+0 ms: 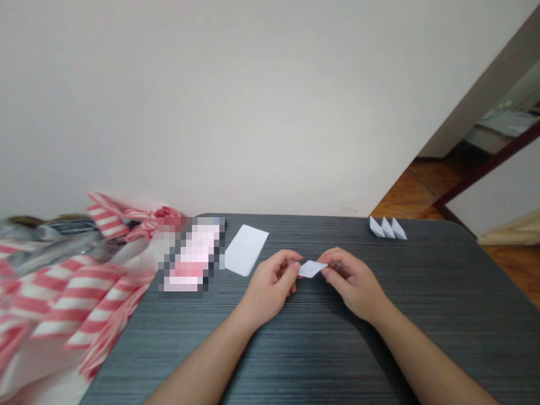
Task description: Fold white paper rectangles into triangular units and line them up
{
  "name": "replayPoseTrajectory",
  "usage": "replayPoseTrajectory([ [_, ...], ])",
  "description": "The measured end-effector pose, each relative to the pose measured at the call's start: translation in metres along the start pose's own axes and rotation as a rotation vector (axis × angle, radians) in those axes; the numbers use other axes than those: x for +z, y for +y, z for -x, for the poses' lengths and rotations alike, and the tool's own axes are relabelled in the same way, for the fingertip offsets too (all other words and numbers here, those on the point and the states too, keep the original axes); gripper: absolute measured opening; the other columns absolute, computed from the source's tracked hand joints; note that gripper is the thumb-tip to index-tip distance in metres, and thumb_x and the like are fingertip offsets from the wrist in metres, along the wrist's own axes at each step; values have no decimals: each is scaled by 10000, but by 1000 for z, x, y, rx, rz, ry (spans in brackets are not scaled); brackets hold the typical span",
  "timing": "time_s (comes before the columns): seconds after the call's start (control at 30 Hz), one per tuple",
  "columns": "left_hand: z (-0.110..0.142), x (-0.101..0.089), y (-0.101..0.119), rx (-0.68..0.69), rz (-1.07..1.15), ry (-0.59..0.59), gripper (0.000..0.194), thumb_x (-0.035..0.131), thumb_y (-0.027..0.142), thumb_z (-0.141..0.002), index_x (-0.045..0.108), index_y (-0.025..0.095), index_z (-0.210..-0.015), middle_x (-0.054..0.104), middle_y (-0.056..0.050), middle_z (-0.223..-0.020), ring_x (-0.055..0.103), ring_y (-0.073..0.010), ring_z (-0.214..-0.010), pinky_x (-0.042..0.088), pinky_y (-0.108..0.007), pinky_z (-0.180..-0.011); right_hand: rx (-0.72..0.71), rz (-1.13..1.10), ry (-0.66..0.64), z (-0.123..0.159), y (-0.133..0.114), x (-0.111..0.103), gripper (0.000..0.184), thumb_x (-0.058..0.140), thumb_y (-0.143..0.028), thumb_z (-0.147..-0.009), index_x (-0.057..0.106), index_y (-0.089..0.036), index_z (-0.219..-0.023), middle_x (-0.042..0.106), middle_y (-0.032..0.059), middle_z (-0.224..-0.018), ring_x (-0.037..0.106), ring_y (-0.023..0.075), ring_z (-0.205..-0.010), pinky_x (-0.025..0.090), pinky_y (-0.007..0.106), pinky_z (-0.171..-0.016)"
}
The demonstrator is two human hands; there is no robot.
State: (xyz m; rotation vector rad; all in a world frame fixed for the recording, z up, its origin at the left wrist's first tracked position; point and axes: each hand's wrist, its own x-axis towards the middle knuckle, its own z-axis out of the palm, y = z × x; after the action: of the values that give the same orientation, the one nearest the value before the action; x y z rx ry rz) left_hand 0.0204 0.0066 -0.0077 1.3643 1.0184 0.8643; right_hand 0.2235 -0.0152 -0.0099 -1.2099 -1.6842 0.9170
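Between my two hands is a small piece of folded white paper (311, 269), shaped like a diamond and held just above the dark table. My left hand (276, 284) pinches its left corner between thumb and fingers. The right corner is gripped the same way by my right hand (352, 281). Left of my left hand lies a flat stack of white paper sheets (247, 250). Several folded white paper pieces (388, 228) stand in a row near the table's far right edge.
The dark, striped-grain table (270, 360) meets a pale wall (270, 112) at the back. A blurred-out rectangular object (194, 250) lies at the left. Red-and-white striped cloth (67, 298) is heaped beside the table's left edge. A wooden floor (400, 194) shows at right.
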Motion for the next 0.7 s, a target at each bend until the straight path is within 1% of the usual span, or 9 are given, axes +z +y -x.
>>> replayPoseTrajectory([
  [0.1,0,-1,-1,5,-28,4,233,537,354,-914,622,158,-1006,594,19,-648,530,-100,-523,427,-197,-491,-55,83,2,-1,-1,-2,97,579,-211,-905,644,-205,-977,655,66,-965,611,187,-813,494,306,-709],
  [0.33,-1,-1,-1,4,-41,2,254,516,378,-932,632,156,-970,586,17,-627,530,-103,-518,425,-194,-482,-102,180,-6,-1,-4,-3,85,588,-209,-905,649,-200,-964,669,69,-923,636,200,-803,493,311,-696],
  [0.5,-2,-1,-1,10,-28,4,286,494,404,-943,629,151,-950,581,17,-610,525,-103,-510,425,-194,-482,-137,232,0,-1,-3,-4,78,595,-206,-910,659,-192,-953,674,72,-903,634,190,-769,483,297,-665],
  [0.7,-2,-1,1,-3,-32,7,252,529,375,-917,639,150,-940,566,28,-587,518,-101,-504,425,-191,-483,-192,265,-4,-2,-1,-5,77,599,-183,-910,657,-199,-959,677,55,-901,606,153,-705,471,258,-625],
])
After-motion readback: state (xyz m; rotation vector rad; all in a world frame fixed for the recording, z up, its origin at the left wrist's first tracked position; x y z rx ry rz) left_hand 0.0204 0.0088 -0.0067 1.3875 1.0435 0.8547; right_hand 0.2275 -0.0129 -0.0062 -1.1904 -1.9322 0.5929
